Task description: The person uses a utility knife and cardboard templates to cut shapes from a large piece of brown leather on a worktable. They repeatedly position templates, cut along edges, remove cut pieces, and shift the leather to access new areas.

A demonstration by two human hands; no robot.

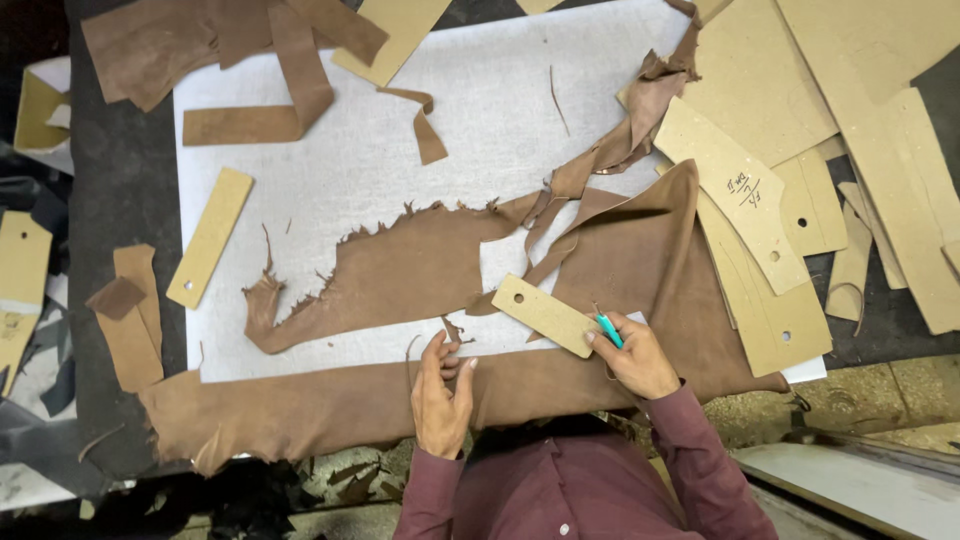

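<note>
Looking down, I see my left hand (441,391) at the near edge of the bench (120,190), fingers loosely pinching a thin brown leather sliver (409,352). My right hand (634,355) is closed around a teal-handled knife (608,329) and presses on a small rectangular cardboard template (545,315), which lies on the brown leather hide (400,275). The hide's ragged cut edge runs leftward across the white cutting mat (380,150). Bare mat lies open beyond it. Farther off, leather offcuts (220,45) sit top left, and stacked cardboard patterns (800,170) crowd the right side.
</note>
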